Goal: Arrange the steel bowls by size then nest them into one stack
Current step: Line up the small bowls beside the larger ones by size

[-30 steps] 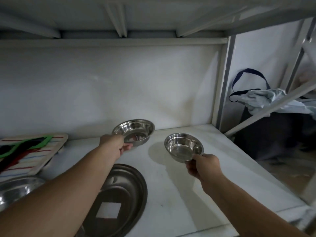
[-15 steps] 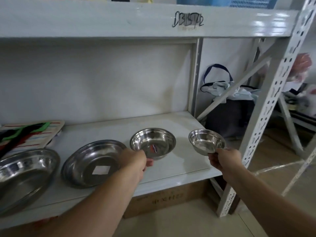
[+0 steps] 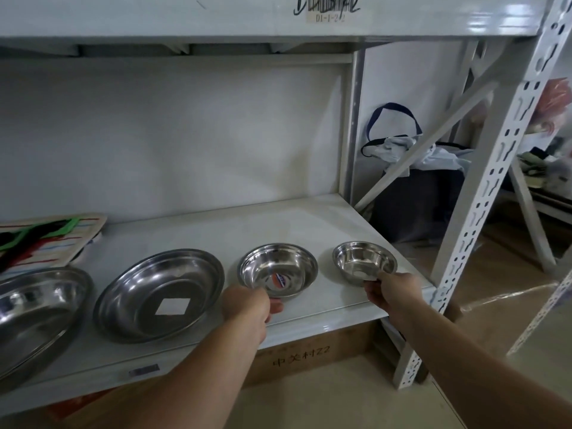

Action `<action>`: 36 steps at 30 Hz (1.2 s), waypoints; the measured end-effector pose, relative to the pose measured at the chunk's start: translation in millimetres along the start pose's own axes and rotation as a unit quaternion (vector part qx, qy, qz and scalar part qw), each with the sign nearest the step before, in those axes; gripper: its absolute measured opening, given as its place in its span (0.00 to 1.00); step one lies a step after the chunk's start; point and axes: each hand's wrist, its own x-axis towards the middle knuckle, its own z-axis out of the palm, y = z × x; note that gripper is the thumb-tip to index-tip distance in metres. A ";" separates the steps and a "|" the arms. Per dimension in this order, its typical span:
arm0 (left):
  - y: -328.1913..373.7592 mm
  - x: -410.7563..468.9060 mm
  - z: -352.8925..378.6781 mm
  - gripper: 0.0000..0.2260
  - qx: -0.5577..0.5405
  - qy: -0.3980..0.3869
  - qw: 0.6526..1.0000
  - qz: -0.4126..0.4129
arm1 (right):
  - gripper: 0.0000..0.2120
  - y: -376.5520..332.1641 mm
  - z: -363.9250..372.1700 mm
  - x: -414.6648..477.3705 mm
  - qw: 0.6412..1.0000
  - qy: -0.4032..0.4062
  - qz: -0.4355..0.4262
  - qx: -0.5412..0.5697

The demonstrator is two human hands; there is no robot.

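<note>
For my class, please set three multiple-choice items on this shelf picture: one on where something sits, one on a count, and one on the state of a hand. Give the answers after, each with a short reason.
1. Where is the smallest bowl in the row?
A. Far left end
B. Right end, near the shelf edge
C. On the floor

2. How many steel bowls are in view?
A. Two
B. Four
C. Six

3. What is the left hand doing?
A. Gripping the rim of the second-smallest bowl
B. Resting flat on the cardboard box
C. Hanging free of everything

Answers: 1 B, it sits rightmost, held by the right hand. 2 B, the largest bowl, the second-largest bowl and the two small ones form one row. 3 A, its fingers close over that bowl's near rim.
</note>
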 end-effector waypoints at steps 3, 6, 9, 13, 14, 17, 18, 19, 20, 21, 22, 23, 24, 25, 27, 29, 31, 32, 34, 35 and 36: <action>-0.9 -3.1 -3.4 0.08 -0.033 -0.011 0.999 -0.011 | 0.07 5.6 -2.6 -3.3 1.000 -0.005 -0.004 -0.004; -6.2 -19.0 -14.0 0.10 -0.049 -0.014 0.999 -0.014 | 0.10 16.8 -7.0 -20.4 0.999 -0.021 -0.011 -0.033; -26.1 -33.5 -38.9 0.09 -0.011 -0.035 0.999 -0.015 | 0.09 37.2 -7.9 -47.5 0.996 -0.049 -0.003 -0.078; -63.9 -34.6 -94.5 0.10 0.033 -0.070 0.996 -0.047 | 0.09 64.4 8.5 -80.3 0.986 -0.096 -0.008 -0.139; -70.3 -33.9 -111.0 0.10 0.036 -0.071 0.995 -0.058 | 0.09 69.0 16.1 -89.5 0.983 -0.108 -0.010 -0.149; -77.1 -25.1 -158.4 0.09 0.035 -0.037 0.996 -0.074 | 0.08 76.9 42.0 -113.6 0.977 -0.142 -0.010 -0.162; -75.7 -20.9 -172.6 0.08 0.031 -0.018 0.997 -0.072 | 0.08 77.2 50.8 -120.2 0.976 -0.153 -0.008 -0.157; -73.7 -16.8 -187.3 0.07 0.025 0.001 0.997 -0.066 | 0.08 75.8 61.2 -128.1 0.974 -0.166 -0.007 -0.152; -69.9 -12.3 -199.9 0.07 0.016 0.017 0.998 -0.059 | 0.08 74.2 72.1 -134.3 0.973 -0.177 -0.013 -0.149; -65.5 -7.4 -211.0 0.07 0.003 0.036 0.998 -0.048 | 0.07 72.3 84.1 -139.5 0.971 -0.186 -0.023 -0.149; -59.8 -2.5 -220.3 0.08 -0.012 0.060 0.997 -0.038 | 0.07 69.8 96.4 -144.0 0.968 -0.198 -0.035 -0.153; -54.5 4.4 -228.6 0.09 -0.023 0.086 0.996 -0.026 | 0.07 67.0 109.1 -147.7 0.963 -0.210 -0.050 -0.160; -48.8 10.8 -235.6 0.10 -0.028 0.105 0.994 -0.017 | 0.08 64.1 121.7 -150.9 0.958 -0.222 -0.067 -0.169; -43.6 17.6 -241.1 0.12 -0.030 0.111 0.993 -0.011 | 0.08 61.8 134.7 -152.8 0.953 -0.233 -0.079 -0.176; -33.8 28.0 -247.0 0.14 -0.029 0.083 0.996 -0.013 | 0.07 58.1 158.5 -156.2 0.946 -0.247 -0.088 -0.193; -27.8 34.6 -247.7 0.12 -0.034 0.036 0.999 -0.009 | 0.09 58.3 178.8 -157.5 0.940 -0.252 -0.090 -0.212; -25.4 38.7 -244.9 0.11 -0.029 0.008 1.000 0.009 | 0.09 60.7 193.4 -157.6 0.936 -0.253 -0.087 -0.227; -25.0 40.0 -242.4 0.10 -0.020 -0.004 1.000 0.021 | 0.08 62.4 198.5 -157.7 0.935 -0.253 -0.088 -0.231; -25.8 42.8 -237.4 0.10 -0.024 -0.011 0.999 0.037 | 0.06 66.3 205.2 -157.5 0.934 -0.248 -0.098 -0.237; -25.6 43.9 -235.2 0.10 -0.031 -0.010 0.999 0.042 | 0.05 67.7 206.4 -158.2 0.934 -0.238 -0.108 -0.244; -23.2 43.7 -233.5 0.11 -0.034 -0.007 0.998 0.044 | 0.04 68.5 205.9 -159.1 0.933 -0.227 -0.118 -0.253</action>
